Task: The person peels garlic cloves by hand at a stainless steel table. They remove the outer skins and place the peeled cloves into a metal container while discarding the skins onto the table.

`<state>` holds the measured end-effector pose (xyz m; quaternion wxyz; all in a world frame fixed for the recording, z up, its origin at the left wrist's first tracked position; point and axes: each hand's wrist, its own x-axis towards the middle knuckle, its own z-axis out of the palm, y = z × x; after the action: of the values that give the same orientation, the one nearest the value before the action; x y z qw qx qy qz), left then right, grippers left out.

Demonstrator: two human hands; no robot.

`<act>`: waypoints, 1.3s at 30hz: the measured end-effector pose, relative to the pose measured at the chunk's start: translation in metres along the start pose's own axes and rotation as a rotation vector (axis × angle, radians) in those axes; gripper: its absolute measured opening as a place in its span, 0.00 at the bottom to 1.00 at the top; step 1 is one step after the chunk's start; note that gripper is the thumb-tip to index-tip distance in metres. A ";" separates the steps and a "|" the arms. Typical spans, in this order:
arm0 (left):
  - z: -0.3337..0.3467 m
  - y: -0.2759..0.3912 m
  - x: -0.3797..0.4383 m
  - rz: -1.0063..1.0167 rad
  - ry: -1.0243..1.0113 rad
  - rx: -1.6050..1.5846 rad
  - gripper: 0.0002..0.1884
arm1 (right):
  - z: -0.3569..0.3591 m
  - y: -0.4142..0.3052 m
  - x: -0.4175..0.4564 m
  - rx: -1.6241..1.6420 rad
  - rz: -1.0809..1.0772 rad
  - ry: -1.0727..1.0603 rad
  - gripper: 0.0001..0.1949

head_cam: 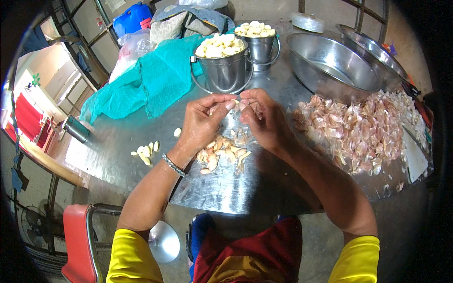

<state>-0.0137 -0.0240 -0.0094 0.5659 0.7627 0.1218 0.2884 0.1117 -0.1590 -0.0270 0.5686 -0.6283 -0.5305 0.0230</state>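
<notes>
Between the thumb and fingertips of my left hand is a pale garlic clove. The fingertips of my right hand meet it from the other side, and pinkish garlic skin shows within the curled fingers. Below both hands, unpeeled cloves and loose skins lie in a small pile on the steel tabletop. Several peeled cloves rest left of my left wrist, with a single peeled clove closer to it. Ahead stand two steel pails, the nearer pail and the farther pail, both heaped with peeled cloves.
A large heap of garlic skins covers the right side, with a white flat piece at its edge. Behind it sit steel basins. Teal netting spreads to the left, near a steel cup. A red chair stands lower left.
</notes>
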 end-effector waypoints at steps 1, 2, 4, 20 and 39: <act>0.000 -0.001 0.000 0.012 0.004 -0.004 0.10 | 0.000 -0.001 0.000 0.012 -0.046 0.000 0.12; 0.001 -0.001 0.000 0.024 0.009 -0.009 0.10 | 0.000 -0.002 0.000 -0.026 -0.038 0.004 0.12; 0.002 -0.003 0.001 0.075 0.017 0.004 0.10 | -0.001 -0.002 0.001 -0.071 -0.077 0.009 0.11; -0.001 0.004 -0.004 -0.070 -0.020 0.092 0.10 | -0.002 0.005 0.001 -0.017 0.018 -0.053 0.08; 0.002 -0.007 0.000 0.028 -0.044 0.048 0.11 | -0.002 0.007 0.001 0.077 0.043 -0.099 0.11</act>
<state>-0.0116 -0.0233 -0.0159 0.5459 0.7838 0.1054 0.2766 0.1179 -0.1582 -0.0313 0.5648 -0.6154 -0.5429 0.0864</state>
